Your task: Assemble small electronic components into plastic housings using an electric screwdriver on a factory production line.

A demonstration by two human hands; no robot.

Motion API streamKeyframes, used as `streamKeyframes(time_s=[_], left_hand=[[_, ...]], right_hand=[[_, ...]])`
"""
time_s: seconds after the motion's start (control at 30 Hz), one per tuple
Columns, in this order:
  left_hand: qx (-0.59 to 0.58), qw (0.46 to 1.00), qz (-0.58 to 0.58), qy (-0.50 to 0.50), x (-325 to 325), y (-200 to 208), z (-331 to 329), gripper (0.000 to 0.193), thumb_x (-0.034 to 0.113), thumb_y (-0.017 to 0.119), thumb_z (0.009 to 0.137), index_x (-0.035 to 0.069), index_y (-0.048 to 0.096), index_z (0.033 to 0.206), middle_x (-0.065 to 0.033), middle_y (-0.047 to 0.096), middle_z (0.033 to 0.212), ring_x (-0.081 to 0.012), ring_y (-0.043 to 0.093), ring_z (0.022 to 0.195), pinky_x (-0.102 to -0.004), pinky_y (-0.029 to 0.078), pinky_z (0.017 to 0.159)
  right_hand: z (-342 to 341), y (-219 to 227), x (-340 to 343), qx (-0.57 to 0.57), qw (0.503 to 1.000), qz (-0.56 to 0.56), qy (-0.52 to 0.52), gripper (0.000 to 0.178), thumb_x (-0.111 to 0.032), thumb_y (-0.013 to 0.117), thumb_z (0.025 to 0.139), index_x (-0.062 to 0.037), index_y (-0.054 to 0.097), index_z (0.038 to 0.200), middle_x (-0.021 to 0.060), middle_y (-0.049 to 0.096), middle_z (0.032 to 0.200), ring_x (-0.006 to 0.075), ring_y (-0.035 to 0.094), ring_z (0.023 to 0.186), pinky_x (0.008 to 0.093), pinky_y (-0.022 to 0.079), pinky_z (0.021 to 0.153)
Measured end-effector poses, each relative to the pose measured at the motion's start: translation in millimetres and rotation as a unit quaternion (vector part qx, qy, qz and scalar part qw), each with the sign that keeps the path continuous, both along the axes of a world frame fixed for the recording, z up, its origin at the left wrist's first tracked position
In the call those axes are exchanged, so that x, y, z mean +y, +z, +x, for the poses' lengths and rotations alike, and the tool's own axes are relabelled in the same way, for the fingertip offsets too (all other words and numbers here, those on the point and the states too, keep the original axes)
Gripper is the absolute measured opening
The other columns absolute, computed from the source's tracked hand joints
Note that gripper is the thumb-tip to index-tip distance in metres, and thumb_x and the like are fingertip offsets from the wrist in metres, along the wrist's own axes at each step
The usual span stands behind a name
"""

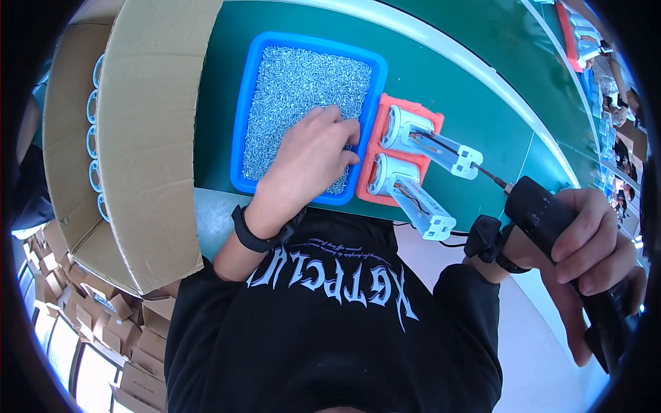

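My left hand (311, 155) is over a blue plastic tray (242, 138) filled with small silver screws (296, 82). Its fingers curl down at the tray's right side, and whatever they hold is hidden. A black electric screwdriver (544, 213) sits in my right hand (592, 241), its bit pointing left and up. The bit's tip meets the end plate of the farther white plastic housing (441, 148), which has a round head and wires along its open channel. A matching white housing (413, 193) lies nearer me. Both rest in a coral-red foam holder (368, 165).
A tall cardboard box (155, 138) with white ring-shaped parts (93, 141) stands on the left. Beneath the tray is a green bench top (427, 55) with a pale raised edge. Cartons (103, 310) are piled at lower left. Other people work at far right.
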State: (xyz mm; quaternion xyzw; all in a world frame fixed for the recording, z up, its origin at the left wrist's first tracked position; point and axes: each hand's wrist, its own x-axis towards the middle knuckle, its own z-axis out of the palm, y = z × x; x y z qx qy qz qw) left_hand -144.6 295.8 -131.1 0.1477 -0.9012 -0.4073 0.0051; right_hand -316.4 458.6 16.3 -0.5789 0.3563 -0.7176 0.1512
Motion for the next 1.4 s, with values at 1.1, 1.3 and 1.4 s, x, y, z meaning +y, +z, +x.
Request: streamKeyframes(time_s=[1.1, 1.3, 1.4], left_hand=[[0.251, 0.912, 0.277, 0.168, 35, 2, -37, 0.017, -0.006, 0.066, 0.072, 0.001, 0.063, 0.087, -0.0087, 0.068, 0.08, -0.017, 0.068, 0.073, -0.0255, 0.054, 0.067], [0.277, 0.926, 0.208, 0.151, 44, -17, -36, 0.016, -0.007, 0.062, 0.076, 0.002, 0.062, 0.09, -0.0095, 0.065, 0.084, -0.0189, 0.064, 0.074, -0.0276, 0.05, 0.063], [0.3, 0.906, 0.24, 0.179, 50, -25, -38, 0.018, -0.009, 0.06, 0.077, 0.002, 0.061, 0.091, -0.0093, 0.06, 0.078, -0.0203, 0.059, 0.064, -0.0296, 0.046, 0.053]], right_hand=[[-5, -5, -10, 0.007, 0.999, 0.031, -0.007, 0.075, -0.069, 0.074, 0.057, -0.018, 0.06, 0.11, -0.0016, 0.057, 0.076, 0.0086, 0.06, 0.054, 0.0177, 0.048, 0.049], [-12, -6, -11, 0.012, 0.999, 0.03, 0.034, 0.069, -0.06, 0.075, 0.063, -0.0155, 0.057, 0.112, 0.0003, 0.057, 0.077, 0.0104, 0.061, 0.054, 0.0201, 0.051, 0.05], [-19, -4, -12, 0.033, 0.996, 0.044, 0.069, 0.065, -0.053, 0.075, 0.067, -0.0139, 0.054, 0.115, 0.002, 0.057, 0.078, 0.0121, 0.061, 0.055, 0.0223, 0.053, 0.05]])
